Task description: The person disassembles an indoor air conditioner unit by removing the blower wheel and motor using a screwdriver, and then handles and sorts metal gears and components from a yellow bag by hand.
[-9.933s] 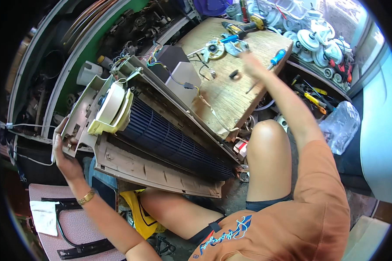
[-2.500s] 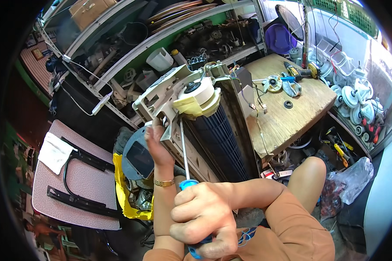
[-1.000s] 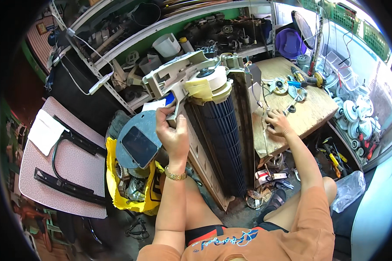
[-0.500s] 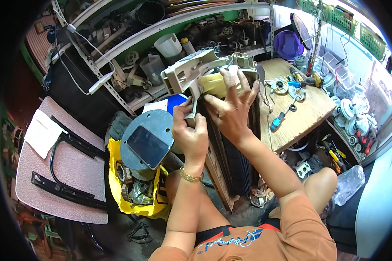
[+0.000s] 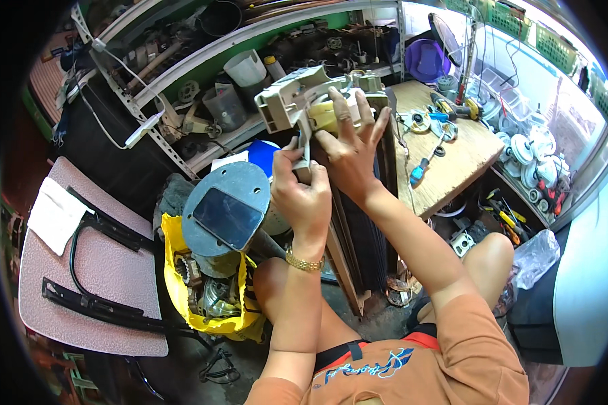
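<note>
A beige plastic housing (image 5: pixel 280 101) with open ribs sits atop a tall dark and beige body (image 5: pixel 363 250) standing upright in front of me. My left hand (image 5: pixel 300 192), a gold watch on its wrist, is closed with thumb and fingers on the housing's near lower edge. A pale yellow rounded part (image 5: pixel 323 116) shows inside the housing. Over it lies my right hand (image 5: pixel 353 156), fingers spread and stretched out, thumb toward the yellow part. What lies beneath the right palm and fingertips is hidden.
To the right, a wooden tabletop (image 5: pixel 463 145) bears a blue screwdriver (image 5: pixel 420 170) and a power drill (image 5: pixel 458 106). A phone (image 5: pixel 228 217) rests on a grey round plate (image 5: pixel 203 177) at left, beside a yellow bag (image 5: pixel 171 270) of metal parts. Further left stands a pink chair (image 5: pixel 115 263).
The view has shifted a little, so the surroundings sit further left. Both hands keep nearly the same places on the housing, with the left grip unchanged and the right fingers still spread.
</note>
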A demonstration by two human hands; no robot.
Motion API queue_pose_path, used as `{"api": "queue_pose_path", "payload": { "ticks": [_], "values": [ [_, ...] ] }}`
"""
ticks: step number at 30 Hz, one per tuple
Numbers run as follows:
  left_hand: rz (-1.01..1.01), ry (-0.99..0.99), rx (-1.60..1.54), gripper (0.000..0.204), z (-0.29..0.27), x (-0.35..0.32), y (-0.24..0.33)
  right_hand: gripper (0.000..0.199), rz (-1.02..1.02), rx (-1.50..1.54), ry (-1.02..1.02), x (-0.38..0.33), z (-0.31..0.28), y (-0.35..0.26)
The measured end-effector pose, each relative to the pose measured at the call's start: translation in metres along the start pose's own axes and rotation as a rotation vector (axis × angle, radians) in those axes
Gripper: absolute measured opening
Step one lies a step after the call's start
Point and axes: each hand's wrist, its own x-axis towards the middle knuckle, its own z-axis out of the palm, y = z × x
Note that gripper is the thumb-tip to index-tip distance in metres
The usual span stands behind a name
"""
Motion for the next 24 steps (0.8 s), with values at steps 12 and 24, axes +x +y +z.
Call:
{"api": "queue_pose_path", "payload": {
  "ticks": [12,24],
  "values": [
    [0.073,0.021,0.079,0.017,-0.001,0.001,-0.010,0.018,0.960,1.161,0.271,-0.012,-0.053,0.066],
    [0.038,-0.017,-0.013,0.020,0.008,-0.002,0.006,0.027,0.189,0.731,-0.538,0.082,-0.054,0.113]
  ]
}}
